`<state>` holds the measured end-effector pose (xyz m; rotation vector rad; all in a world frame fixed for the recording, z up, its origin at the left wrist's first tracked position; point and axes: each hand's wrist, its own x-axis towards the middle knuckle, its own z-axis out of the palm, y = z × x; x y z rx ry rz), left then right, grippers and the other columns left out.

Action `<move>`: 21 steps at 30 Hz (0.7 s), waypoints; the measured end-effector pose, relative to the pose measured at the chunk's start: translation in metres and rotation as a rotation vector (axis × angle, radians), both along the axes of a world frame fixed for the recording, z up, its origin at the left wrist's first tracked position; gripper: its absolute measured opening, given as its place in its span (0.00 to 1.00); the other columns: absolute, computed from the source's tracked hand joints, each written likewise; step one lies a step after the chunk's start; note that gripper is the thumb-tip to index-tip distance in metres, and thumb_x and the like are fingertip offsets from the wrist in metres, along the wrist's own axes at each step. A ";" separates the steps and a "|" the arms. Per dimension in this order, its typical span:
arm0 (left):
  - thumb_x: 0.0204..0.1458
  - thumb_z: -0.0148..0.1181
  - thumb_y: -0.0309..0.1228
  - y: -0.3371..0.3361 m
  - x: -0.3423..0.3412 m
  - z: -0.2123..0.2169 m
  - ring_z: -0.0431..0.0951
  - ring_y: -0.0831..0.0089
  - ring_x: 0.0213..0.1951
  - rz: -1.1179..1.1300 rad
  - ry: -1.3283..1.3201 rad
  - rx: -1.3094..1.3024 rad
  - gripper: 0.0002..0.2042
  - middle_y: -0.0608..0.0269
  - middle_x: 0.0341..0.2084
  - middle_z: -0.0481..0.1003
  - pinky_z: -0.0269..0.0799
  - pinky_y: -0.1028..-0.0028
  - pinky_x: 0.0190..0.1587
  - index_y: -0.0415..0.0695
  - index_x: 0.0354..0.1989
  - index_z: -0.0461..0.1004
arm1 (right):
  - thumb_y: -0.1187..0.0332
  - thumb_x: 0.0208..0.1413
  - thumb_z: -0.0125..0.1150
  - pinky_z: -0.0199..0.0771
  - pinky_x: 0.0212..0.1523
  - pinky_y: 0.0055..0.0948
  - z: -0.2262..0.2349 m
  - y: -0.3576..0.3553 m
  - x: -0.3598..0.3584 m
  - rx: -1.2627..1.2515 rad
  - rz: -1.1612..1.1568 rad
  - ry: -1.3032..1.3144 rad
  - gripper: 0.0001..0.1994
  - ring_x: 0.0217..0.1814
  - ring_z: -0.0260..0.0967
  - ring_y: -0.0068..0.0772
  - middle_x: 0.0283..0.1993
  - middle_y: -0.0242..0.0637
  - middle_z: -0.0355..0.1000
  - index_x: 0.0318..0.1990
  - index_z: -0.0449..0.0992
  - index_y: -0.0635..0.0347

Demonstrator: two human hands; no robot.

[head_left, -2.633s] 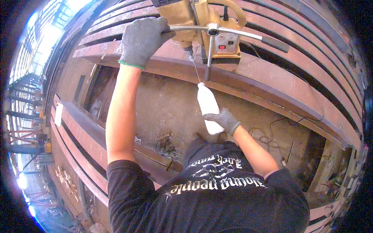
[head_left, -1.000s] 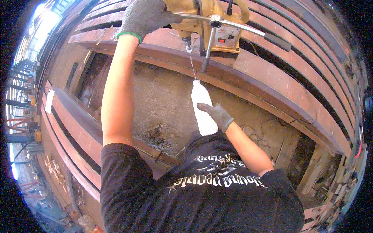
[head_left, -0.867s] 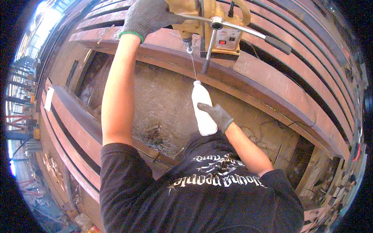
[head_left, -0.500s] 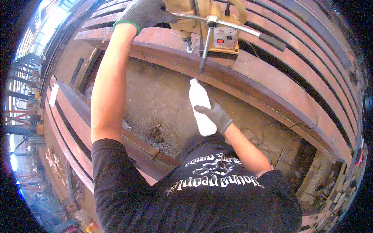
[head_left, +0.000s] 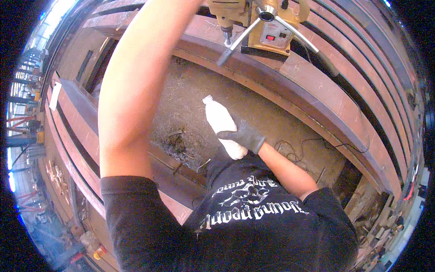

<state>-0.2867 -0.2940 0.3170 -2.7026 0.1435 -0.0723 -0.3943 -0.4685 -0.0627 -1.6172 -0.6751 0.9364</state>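
My right hand [head_left: 244,136], in a dark grey glove, is wrapped around a white bottle [head_left: 219,119]. The bottle tilts, its narrow end pointing up and left, over the ground in front of me. My left arm [head_left: 131,86] reaches forward past the top edge, so the left hand is out of sight. At the top stands a yellow magnetic drill [head_left: 267,38] on a rust-brown steel beam [head_left: 299,77]. Its spoked feed handle [head_left: 266,14] faces me, and its bit [head_left: 227,36] points down at the beam.
Several parallel steel beams [head_left: 362,68] lie beyond the drill, and more beams [head_left: 74,113] run at the left. A dark cable [head_left: 324,147] trails across the ground on the right. Metal shavings [head_left: 181,147] lie on the dirt between the beams.
My left hand has moved forward, out of view, away from the feed handle's left side. The handle's spokes have turned. The bottle leans more to the left, still in my right hand.
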 end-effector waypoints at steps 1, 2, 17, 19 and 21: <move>0.56 0.67 0.48 0.010 -0.004 -0.006 0.85 0.56 0.44 0.073 -0.018 -0.034 0.21 0.50 0.43 0.84 0.80 0.62 0.49 0.40 0.42 0.86 | 0.49 0.49 0.78 0.69 0.67 0.38 0.000 0.001 -0.002 -0.020 0.002 0.016 0.46 0.68 0.70 0.39 0.66 0.47 0.73 0.72 0.65 0.61; 0.54 0.67 0.49 0.021 -0.007 -0.014 0.85 0.55 0.44 0.147 -0.036 -0.068 0.22 0.51 0.43 0.84 0.80 0.62 0.48 0.40 0.42 0.86 | 0.49 0.49 0.78 0.69 0.67 0.38 0.000 0.002 -0.003 -0.039 0.005 0.033 0.46 0.68 0.70 0.40 0.66 0.47 0.73 0.72 0.65 0.60; 0.54 0.65 0.52 0.063 -0.018 -0.049 0.85 0.56 0.36 0.083 -0.139 -0.317 0.21 0.50 0.33 0.84 0.79 0.58 0.45 0.43 0.37 0.86 | 0.58 0.51 0.79 0.75 0.60 0.36 -0.008 -0.010 0.005 -0.055 -0.272 0.275 0.42 0.61 0.73 0.34 0.62 0.42 0.74 0.70 0.66 0.63; 0.55 0.65 0.53 0.064 -0.020 -0.046 0.85 0.58 0.33 0.132 -0.106 -0.307 0.22 0.51 0.31 0.84 0.79 0.59 0.43 0.43 0.36 0.86 | 0.57 0.52 0.78 0.76 0.59 0.35 -0.004 -0.007 0.008 -0.088 -0.280 0.305 0.39 0.60 0.74 0.34 0.61 0.43 0.75 0.69 0.67 0.64; 0.56 0.65 0.54 0.065 -0.020 -0.046 0.85 0.61 0.31 0.143 -0.100 -0.283 0.22 0.52 0.29 0.84 0.80 0.60 0.42 0.43 0.35 0.86 | 0.55 0.54 0.76 0.77 0.56 0.34 0.005 -0.004 0.012 -0.082 -0.286 0.323 0.38 0.57 0.76 0.33 0.58 0.43 0.76 0.67 0.69 0.65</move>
